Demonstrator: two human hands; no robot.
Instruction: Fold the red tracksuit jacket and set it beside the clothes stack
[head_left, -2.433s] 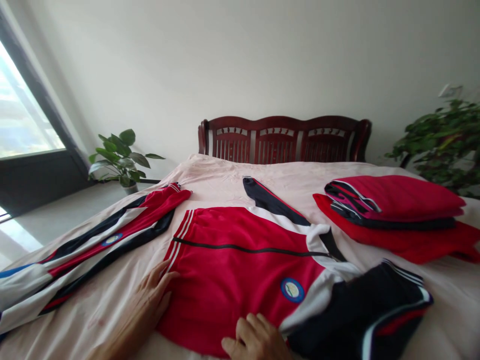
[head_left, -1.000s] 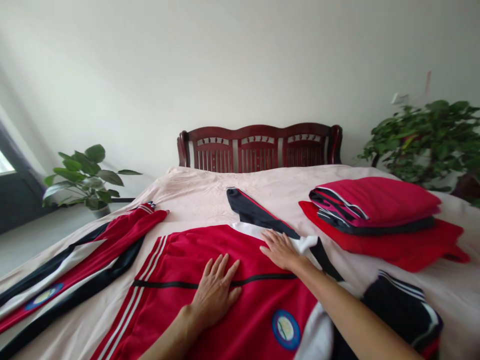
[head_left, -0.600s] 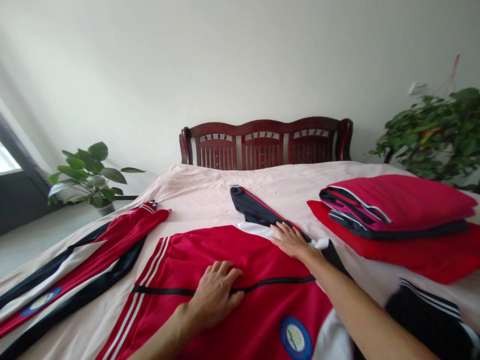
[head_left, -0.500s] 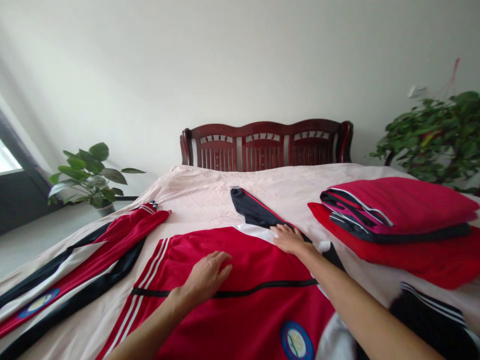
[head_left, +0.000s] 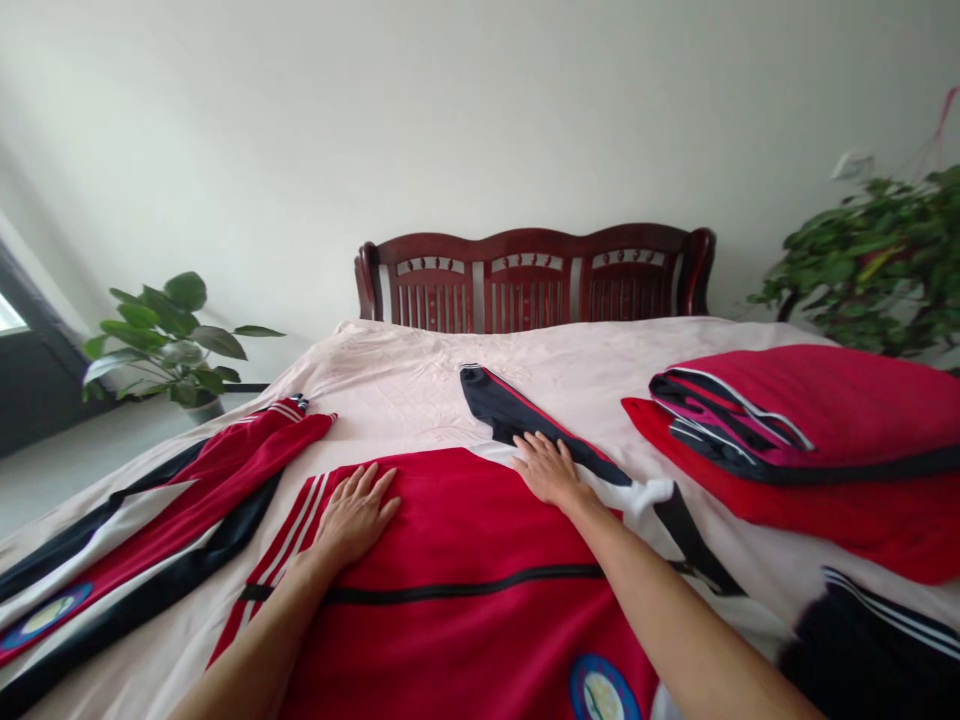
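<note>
The left hand (head_left: 355, 516) and right hand (head_left: 546, 468) lie flat, apart, on a jacket (head_left: 457, 640). A bed (head_left: 405, 385) supports it.

On the pale pink bed (head_left: 382, 385) before me lie a red jacket (head_left: 450, 645) spread flat, a long garment (head_left: 244, 470) to its left and folded clothes (head_left: 885, 400) stacked to its right.
</note>
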